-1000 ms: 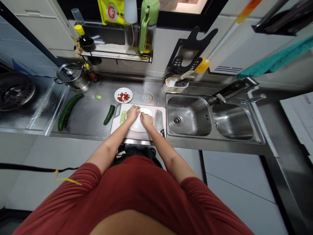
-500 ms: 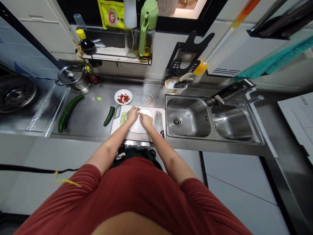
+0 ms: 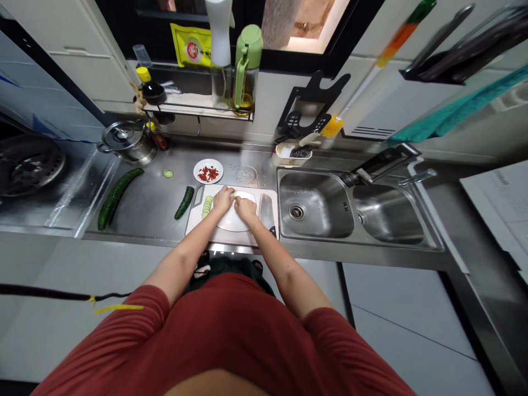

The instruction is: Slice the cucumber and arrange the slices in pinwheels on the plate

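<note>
My left hand (image 3: 223,200) and my right hand (image 3: 246,209) meet over the far part of a white plate (image 3: 233,223). Both have bent fingers, with a small bit of pale green cucumber showing between them. The plate rests on a cutting board (image 3: 198,228). Left of it on the board lies a row of cucumber slices (image 3: 207,207). At the board's right side a knife (image 3: 266,209) lies flat. A short piece of cucumber (image 3: 183,202) is on the counter just left of the board, and a long cucumber (image 3: 117,197) lies farther left.
Behind the board stands a small plate (image 3: 208,164) with chopped red pieces. One cucumber slice (image 3: 168,173) and a lidded pot (image 3: 128,144) are at the back left. The double sink (image 3: 315,201) is on the right, and a bottle shelf (image 3: 198,104) hangs above.
The whole view has shifted, so the counter appears slightly lower. Both hands stay over the white plate, with their fingers moved slightly.
</note>
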Demonstrator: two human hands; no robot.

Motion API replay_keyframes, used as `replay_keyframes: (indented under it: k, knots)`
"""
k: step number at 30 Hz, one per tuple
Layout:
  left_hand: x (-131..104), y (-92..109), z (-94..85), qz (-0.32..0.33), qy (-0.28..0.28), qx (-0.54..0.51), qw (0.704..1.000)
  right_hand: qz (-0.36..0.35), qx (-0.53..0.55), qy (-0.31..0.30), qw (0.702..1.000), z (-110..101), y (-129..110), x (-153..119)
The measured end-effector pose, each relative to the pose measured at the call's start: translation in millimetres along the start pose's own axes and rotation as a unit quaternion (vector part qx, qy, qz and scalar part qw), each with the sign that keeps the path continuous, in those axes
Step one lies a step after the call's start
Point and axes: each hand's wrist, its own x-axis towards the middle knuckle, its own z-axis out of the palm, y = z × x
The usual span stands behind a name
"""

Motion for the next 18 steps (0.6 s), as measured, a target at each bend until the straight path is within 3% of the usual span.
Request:
replay_keyframes:
  k: [8, 18]
  knots:
    - [-2.5, 1.2, 1.3, -0.008, 0.032, -0.037, 0.999, -0.018, 0.002, 0.005, 1.0, -5.2, 1.3, 2.6]
    - [-32.4, -1.0, 10.3, -0.03, 0.142, -0.18, 0.973, 0.002, 0.063, 0.043, 0.997, -5.0, 1.9, -19.4]
